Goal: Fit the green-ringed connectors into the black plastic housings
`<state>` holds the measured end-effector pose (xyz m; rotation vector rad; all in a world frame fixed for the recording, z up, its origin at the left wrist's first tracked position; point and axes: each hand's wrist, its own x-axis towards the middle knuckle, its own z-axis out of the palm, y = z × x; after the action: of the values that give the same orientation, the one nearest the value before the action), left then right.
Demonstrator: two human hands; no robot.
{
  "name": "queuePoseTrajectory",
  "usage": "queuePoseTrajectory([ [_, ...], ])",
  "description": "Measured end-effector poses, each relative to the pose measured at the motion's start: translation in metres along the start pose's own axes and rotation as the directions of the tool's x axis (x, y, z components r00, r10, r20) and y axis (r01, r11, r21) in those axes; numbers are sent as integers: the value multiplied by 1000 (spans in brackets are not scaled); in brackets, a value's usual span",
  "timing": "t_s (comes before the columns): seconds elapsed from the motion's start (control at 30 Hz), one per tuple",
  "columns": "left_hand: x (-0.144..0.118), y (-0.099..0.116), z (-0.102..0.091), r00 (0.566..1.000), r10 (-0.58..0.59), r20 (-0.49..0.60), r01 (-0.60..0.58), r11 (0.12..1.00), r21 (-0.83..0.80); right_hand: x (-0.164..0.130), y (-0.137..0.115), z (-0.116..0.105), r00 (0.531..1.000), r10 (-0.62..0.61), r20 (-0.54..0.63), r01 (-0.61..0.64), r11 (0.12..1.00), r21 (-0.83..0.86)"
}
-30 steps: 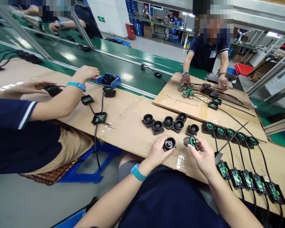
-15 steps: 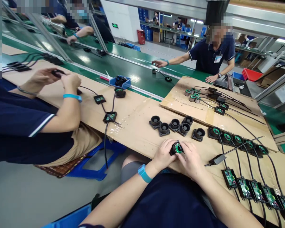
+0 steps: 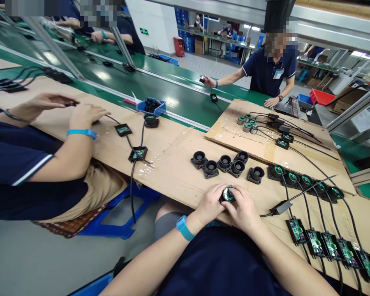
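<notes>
Fingers (image 3: 217,196) of the left hand (image 3: 210,204) and fingers (image 3: 234,201) of the right hand (image 3: 243,208) curl together around one small black housing (image 3: 227,194), closed on it from both sides so that only its round top with a green ring shows between them. The housing is held just above the near edge of the bench (image 3: 179,168), directly in front of the person. A blue wristband (image 3: 183,228) sits on the left wrist.

At 12 o'clock from the hands, near them, five empty black housings (image 3: 225,164) stand in a loose cluster on the cardboard. At 2 o'clock a row of housings with green rings (image 3: 305,181) runs off to the right, each with a black cable leading down to a small circuit board (image 3: 316,242) at 4 o'clock. A grey connector (image 3: 280,208) lies at 3 o'clock, just beside the right hand.

At 9 to 10 o'clock a co-worker (image 3: 33,164) in a dark shirt works with both hands on the bench, with a blue tray (image 3: 151,107) of parts beyond. At 1 o'clock, across the green conveyor (image 3: 160,88), another person (image 3: 271,70) holds a small part with a hanging cable over the belt.
</notes>
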<state>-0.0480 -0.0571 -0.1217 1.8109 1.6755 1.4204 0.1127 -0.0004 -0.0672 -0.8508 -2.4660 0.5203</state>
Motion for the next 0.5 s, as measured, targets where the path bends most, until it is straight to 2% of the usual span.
queuePoseTrajectory([
  [0.13,0,-3,0,999,-30,12,30,999,14,10,0,5,998,43,36,-41,998,-44],
  [0.27,-4,-5,-5,999,-51,-7,50,994,-94,21,-6,-9,997,40,71,-40,999,-4],
  [0.33,-7,-6,-9,995,-69,-68,55,980,-189,22,-8,-17,999,3,-42,-3,1000,2],
  [0.43,-10,-5,-13,985,-108,-132,66,954,-292,18,-8,-17,968,-27,-248,14,998,-55],
  [0.5,-11,-5,-14,982,-130,-140,81,948,-307,15,-6,-12,975,-21,-223,-5,993,-117],
])
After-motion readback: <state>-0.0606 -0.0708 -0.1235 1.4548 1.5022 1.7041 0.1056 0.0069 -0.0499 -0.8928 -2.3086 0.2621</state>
